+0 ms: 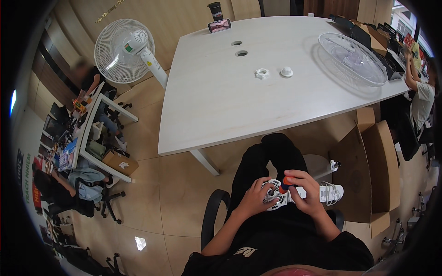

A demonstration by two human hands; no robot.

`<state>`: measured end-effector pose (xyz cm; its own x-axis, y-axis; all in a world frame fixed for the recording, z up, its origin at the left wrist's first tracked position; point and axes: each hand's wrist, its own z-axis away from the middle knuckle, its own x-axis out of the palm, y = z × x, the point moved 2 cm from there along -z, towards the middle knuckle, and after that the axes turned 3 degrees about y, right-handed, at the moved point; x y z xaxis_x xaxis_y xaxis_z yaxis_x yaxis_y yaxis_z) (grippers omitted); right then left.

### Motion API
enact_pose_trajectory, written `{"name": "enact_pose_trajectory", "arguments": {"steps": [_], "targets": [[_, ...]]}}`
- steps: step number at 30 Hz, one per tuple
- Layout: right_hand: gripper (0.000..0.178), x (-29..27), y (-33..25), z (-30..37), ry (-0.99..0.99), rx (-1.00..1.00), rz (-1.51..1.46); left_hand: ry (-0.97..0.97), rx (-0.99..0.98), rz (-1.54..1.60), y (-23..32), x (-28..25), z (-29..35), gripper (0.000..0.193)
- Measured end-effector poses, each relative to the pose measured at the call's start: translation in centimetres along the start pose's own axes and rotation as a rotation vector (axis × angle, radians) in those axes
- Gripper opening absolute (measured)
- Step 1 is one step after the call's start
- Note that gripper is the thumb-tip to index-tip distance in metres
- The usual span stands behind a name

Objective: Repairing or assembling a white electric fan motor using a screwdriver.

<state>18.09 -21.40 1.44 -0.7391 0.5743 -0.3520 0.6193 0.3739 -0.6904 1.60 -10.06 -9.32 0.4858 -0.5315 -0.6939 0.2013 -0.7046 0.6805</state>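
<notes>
Across my lap lies a white fan body, its round, slotted motor end to the left and a bundled light cord at the right end. My left hand curls around the motor end, fingers and thumb closed on it. In my right hand is a short screwdriver with a red-orange and dark blue handle, held above the slotted plate; its tip is too small to make out. On the table are a white ring nut and a white round knob.
A fan grille with a clear blade lies at the white table's right. An open cardboard box and a white fan base stand right of my legs. A phone leans on a black cup. Another fan stands left.
</notes>
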Motion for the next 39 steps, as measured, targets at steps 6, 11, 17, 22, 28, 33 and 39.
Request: {"name": "enact_pose_trajectory", "arguments": {"steps": [6,11,17,22,28,33,39], "targets": [[0.041,-0.4,0.3,1.2,0.123,0.061,-0.027,-0.078,0.025,0.004,1.1,0.1,-1.3,0.046],[0.037,-1.1,0.1,2.1,0.152,0.111,0.036,-0.126,0.057,0.017,1.2,0.6,-1.9,0.046],[0.032,-2.1,-0.1,1.9,0.047,0.084,0.070,-0.132,0.043,0.008,1.3,0.6,-2.1,0.052],[0.035,-1.3,0.2,2.2,0.134,0.094,-0.016,-0.106,0.047,0.012,1.3,0.4,-1.9,0.051],[0.035,-0.8,-0.1,1.7,0.159,0.071,0.020,-0.106,0.056,0.020,1.2,0.5,-1.8,0.051],[0.034,-1.2,-0.3,2.0,0.153,0.075,0.090,-0.111,0.054,0.006,1.1,0.6,-1.6,0.051],[0.034,-1.1,0.5,2.7,0.190,0.088,0.030,-0.117,0.057,0.007,1.1,0.6,-2.0,0.050]]}}
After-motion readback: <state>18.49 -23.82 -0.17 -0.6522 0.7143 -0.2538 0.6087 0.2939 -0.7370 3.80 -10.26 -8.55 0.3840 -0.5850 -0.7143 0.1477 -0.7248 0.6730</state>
